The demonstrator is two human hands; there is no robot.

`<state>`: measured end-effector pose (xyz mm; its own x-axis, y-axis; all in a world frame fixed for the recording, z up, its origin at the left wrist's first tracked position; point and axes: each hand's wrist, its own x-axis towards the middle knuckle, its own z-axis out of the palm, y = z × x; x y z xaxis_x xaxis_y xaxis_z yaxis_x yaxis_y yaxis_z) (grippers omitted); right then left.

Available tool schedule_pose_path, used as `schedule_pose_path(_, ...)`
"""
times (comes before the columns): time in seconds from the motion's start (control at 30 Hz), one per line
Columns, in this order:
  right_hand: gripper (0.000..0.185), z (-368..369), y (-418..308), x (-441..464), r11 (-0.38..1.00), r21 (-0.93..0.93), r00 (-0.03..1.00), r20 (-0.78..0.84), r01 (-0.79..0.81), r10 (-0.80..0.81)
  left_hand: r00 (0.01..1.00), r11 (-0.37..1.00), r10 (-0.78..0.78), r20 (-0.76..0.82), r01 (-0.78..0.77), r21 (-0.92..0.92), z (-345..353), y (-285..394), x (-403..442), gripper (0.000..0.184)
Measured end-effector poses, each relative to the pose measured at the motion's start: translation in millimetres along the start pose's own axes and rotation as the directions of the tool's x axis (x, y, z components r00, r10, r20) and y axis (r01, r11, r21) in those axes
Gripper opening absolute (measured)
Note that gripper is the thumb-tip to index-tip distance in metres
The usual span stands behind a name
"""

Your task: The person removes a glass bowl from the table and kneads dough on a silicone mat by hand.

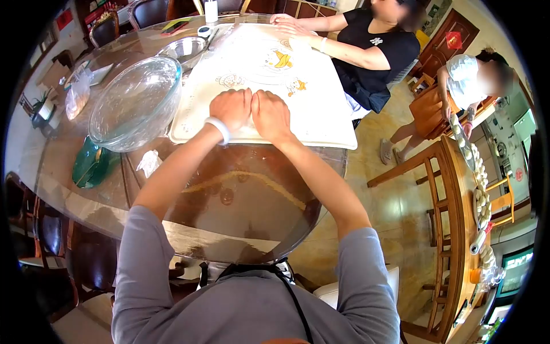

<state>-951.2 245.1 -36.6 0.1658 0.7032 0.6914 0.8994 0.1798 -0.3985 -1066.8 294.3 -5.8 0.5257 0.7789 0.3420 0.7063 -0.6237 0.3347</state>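
Observation:
My left hand [231, 108], with a white band at the wrist, and my right hand [270, 114] lie side by side, touching, near the front edge of a white mat [321, 114] printed with cartoon figures. The fingers of both are curled inward, and what they hold, if anything, is hidden under them. Left of the mat stands a large clear glass bowl [136, 103]. A smaller metal bowl [184, 50] is behind it. A crumpled white tissue [149, 164] lies on the table before the glass bowl.
A green dish [90, 165] and a plastic bag [78, 98] are at the left of the round table [246, 195]. A person in black [372, 40] has both hands at the mat's far side. Another person [461, 83] stands by a wooden table [452, 229] bearing rows of pale dough pieces.

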Motion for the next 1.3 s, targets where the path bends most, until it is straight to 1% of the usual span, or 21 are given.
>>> schedule_pose_path(0.03,0.025,4,4,-3,0.996,-0.071,0.997,-0.044,0.062,-0.066,0.983,0.994,0.109,-0.147,-0.102,0.048,16,-7,-1,0.047)
schedule_pose_path(0.1,0.021,9,12,-4,0.964,-0.201,0.975,-0.101,0.174,-0.198,0.968,0.987,0.143,-0.208,-0.125,0.096,33,-14,1,0.045)
schedule_pose_path(0.13,0.021,13,17,-2,0.961,-0.206,0.976,-0.080,0.183,-0.203,0.958,0.983,0.163,-0.238,-0.137,0.120,38,-16,4,0.044)
schedule_pose_path(0.23,0.021,26,31,14,0.952,-0.233,0.977,-0.031,0.199,-0.212,0.995,0.991,0.065,-0.075,-0.056,0.122,46,-23,21,0.042)
schedule_pose_path(0.33,0.020,39,44,33,0.942,-0.286,0.983,-0.002,0.176,-0.184,0.998,0.984,0.009,0.061,-0.020,0.179,47,-23,43,0.039)
schedule_pose_path(0.37,0.019,43,49,39,0.939,-0.306,0.987,0.014,0.158,-0.162,0.999,0.983,0.034,-0.005,-0.032,0.180,55,-27,50,0.036)
schedule_pose_path(0.4,0.018,45,54,46,0.933,-0.330,0.989,0.026,0.144,-0.143,0.999,0.982,0.035,-0.029,-0.029,0.186,62,-29,56,0.035)
schedule_pose_path(0.47,0.021,53,62,57,0.930,-0.359,0.992,0.119,0.073,-0.032,0.995,0.979,0.043,-0.087,-0.025,0.201,66,-29,66,0.033)
schedule_pose_path(0.53,0.026,54,61,61,0.936,-0.352,0.982,0.171,-0.010,0.075,0.999,0.993,-0.003,-0.035,0.007,0.114,66,-30,70,0.031)
schedule_pose_path(0.6,0.029,44,52,60,0.955,-0.264,0.935,0.282,-0.137,0.212,0.999,0.999,-0.035,0.030,0.035,0.006,61,-31,70,0.031)
schedule_pose_path(0.63,0.031,36,45,58,0.953,-0.222,0.899,0.341,-0.206,0.274,0.993,0.993,-0.096,0.069,0.100,-0.061,55,-29,66,0.028)
schedule_pose_path(0.73,0.032,8,23,44,0.928,0.033,0.860,0.389,-0.371,0.330,0.996,0.966,-0.078,-0.047,0.064,-0.251,38,-33,48,0.026)
schedule_pose_path(0.77,0.030,1,16,38,0.942,0.061,0.900,0.322,-0.330,0.294,0.996,0.954,-0.070,-0.059,0.049,-0.296,29,-31,41,0.024)
schedule_pose_path(0.87,0.027,-13,-9,17,0.997,-0.039,0.994,0.084,-0.071,0.075,0.998,0.965,-0.047,-0.046,0.033,-0.259,8,-2,18,0.027)
schedule_pose_path(0.9,0.019,-8,-7,10,0.996,-0.089,1.000,0.023,-0.006,0.008,0.997,0.976,-0.077,-0.003,0.075,-0.203,6,7,11,0.020)
schedule_pose_path(0.97,0.014,-7,-3,-1,0.982,-0.158,0.994,-0.009,0.105,-0.107,0.980,0.993,0.051,-0.194,-0.069,-0.091,24,3,1,0.017)
schedule_pose_path(1.0,0.011,-7,0,-4,0.968,-0.195,0.986,-0.027,0.158,-0.167,0.950,0.990,0.125,-0.285,-0.137,-0.023,33,0,-1,0.016)
schedule_pose_path(1.03,0.008,-3,2,-5,0.957,-0.233,0.982,-0.023,0.176,-0.186,0.963,0.992,0.129,-0.238,-0.129,0.013,31,3,-3,0.017)
schedule_pose_path(1.17,0.012,19,20,7,0.945,-0.231,0.970,-0.016,0.232,-0.242,0.971,0.989,0.131,-0.201,-0.113,0.099,45,-11,14,0.016)
schedule_pose_path(1.27,0.010,35,33,28,0.943,-0.257,0.977,0.034,0.213,-0.211,0.976,0.979,0.090,-0.196,-0.050,0.197,56,-20,36,0.016)
schedule_pose_path(1.3,0.009,39,38,35,0.942,-0.275,0.981,0.068,0.192,-0.180,0.984,0.981,0.061,-0.167,-0.028,0.190,59,-22,45,0.016)
